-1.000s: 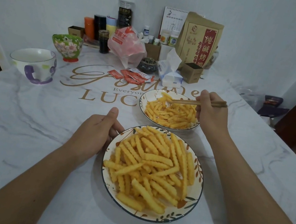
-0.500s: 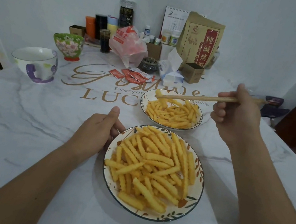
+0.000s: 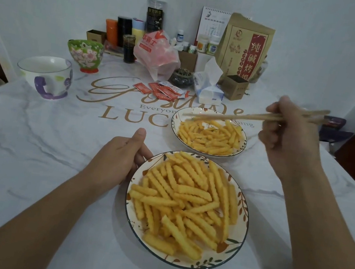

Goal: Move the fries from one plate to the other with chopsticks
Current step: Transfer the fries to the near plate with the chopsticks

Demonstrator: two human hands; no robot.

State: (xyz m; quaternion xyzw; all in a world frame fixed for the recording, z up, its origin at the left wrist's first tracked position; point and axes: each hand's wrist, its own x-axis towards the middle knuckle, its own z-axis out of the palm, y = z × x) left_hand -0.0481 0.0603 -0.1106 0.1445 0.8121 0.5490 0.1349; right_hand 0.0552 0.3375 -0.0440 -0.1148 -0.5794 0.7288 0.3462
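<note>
The right hand (image 3: 291, 139) has lifted and drawn back toward the right of the frame since a second ago, when it sat low against the far plate (image 3: 209, 131) with the chopstick tips down among the fries there; now it hangs above that plate's right edge, its fingers curled round the chopsticks (image 3: 243, 116), whose tips reach out over the far plate's upper left rim. The tips look close together, and I can't make out any fry between them, though they are a little blurred. My guess is a fry has just been dropped off and the hand is on its way back for another. The left hand (image 3: 119, 160) hasn't budged: it lies on the marble surface (image 3: 30, 158) at centre frame, fingers curled against the left rim of the near plate (image 3: 187, 209), steadying it. The fries (image 3: 185, 200) are heaped high on the near plate at lower centre, with a thinner layer on the far one, so most of the moving looks yet to be done.
</note>
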